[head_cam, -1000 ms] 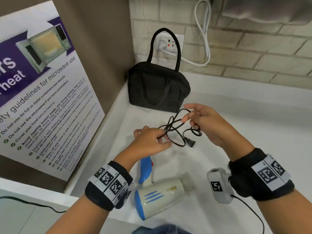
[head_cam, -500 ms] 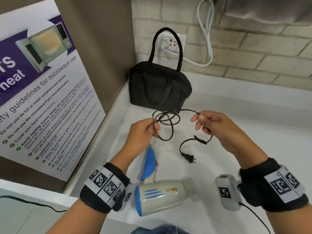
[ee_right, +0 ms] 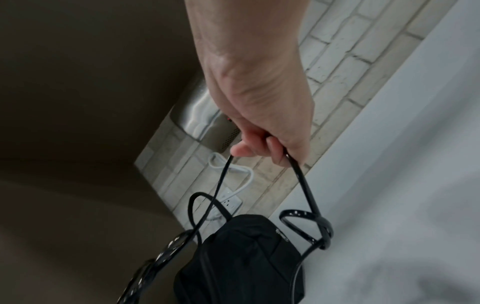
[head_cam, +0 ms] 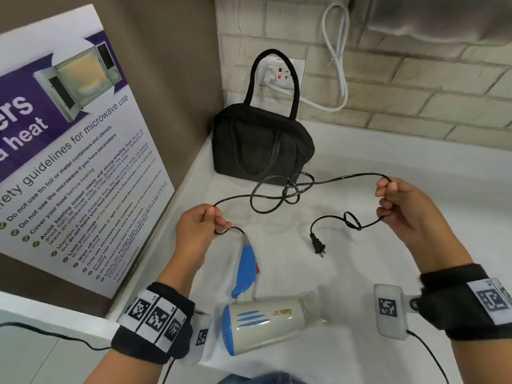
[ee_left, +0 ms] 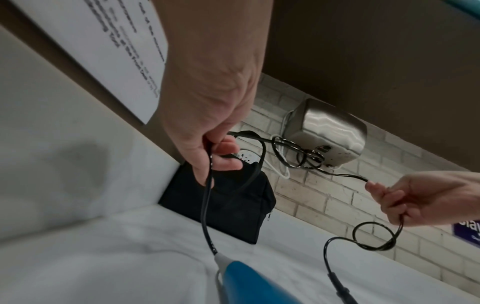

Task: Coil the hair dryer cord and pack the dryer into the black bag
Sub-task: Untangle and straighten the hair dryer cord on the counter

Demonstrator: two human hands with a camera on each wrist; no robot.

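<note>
So, cord: the black power cord (head_cam: 327, 180) is hanging stretched between both hands above the white counter (head_cam: 388, 173), with a messy tangle of loops sagging in the middle, in front of the bag.
Left hand: the left hand (head_cam: 195, 231) is curling its fingers around the cord just past where it's leaving the dryer handle, thumb and fingers closed tight on it.
Right hand: the right hand (head_cam: 404, 209) is out on the right, fingers folded around the cord; a small loop is dangling right below it.
Plug: the two-prong plug (head_cam: 318, 244) is hanging off the loose end, low over the counter between the hands; can't tell if it's touching.
Hair dryer: the cream and blue hair dryer (head_cam: 266, 322) is lying on its side at the near edge of the counter, blue handle pointing far toward the left hand.
Bag: the black bag (head_cam: 260, 145) is sitting upright in the far left corner, one strap standing up, looking zipped shut.
Background: a microwave safety poster (head_cam: 69, 151) is leaning on the left wall, and a white cable (head_cam: 336, 59) is plugged into the wall socket (head_cam: 282, 73) behind the bag.
</note>
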